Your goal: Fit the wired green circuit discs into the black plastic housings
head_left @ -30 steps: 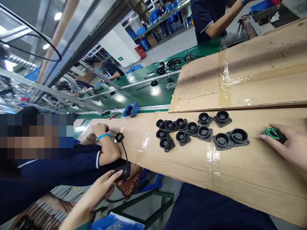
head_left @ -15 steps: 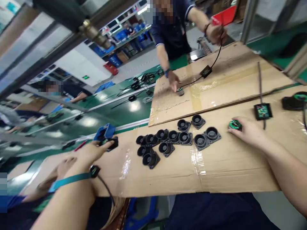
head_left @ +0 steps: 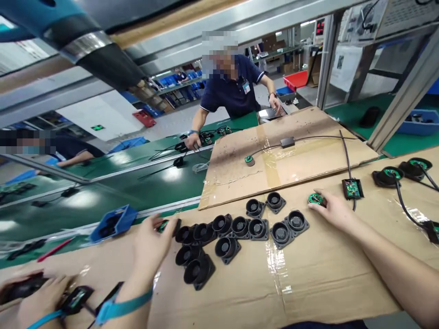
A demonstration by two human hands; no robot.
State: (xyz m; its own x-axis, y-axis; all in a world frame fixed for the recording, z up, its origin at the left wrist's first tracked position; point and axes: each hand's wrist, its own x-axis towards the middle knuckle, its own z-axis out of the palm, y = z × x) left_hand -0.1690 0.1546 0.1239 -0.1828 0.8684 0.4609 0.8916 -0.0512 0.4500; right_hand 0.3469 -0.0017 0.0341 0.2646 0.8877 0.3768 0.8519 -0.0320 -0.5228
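My left hand (head_left: 151, 242), with a blue wrist strap, grips a small black case (head_left: 177, 227) with a bit of green board showing, partly hidden by my fingers. It is just left of several black square-flanged round housings (head_left: 224, 247) on the cardboard. My right hand (head_left: 331, 210) pinches a round green circuit board (head_left: 315, 199) at its edge, right of the housings. Close by my right fingers lies an open black box with a circuit board (head_left: 352, 188) and a cable.
Black housings with green boards (head_left: 393, 173) and cables sit at the right. Across from me, a co-worker (head_left: 236, 87) stands behind a cardboard sheet (head_left: 236, 180) with a cabled board. Another person's hand (head_left: 44, 299) is at lower left. A blue bin (head_left: 118, 221) stands left; a power tool (head_left: 92, 50) hangs above.
My left hand has moved right with the black case, from beside the blue bin to the housings. The co-worker opposite has let go of the cabled board. My view has shifted.
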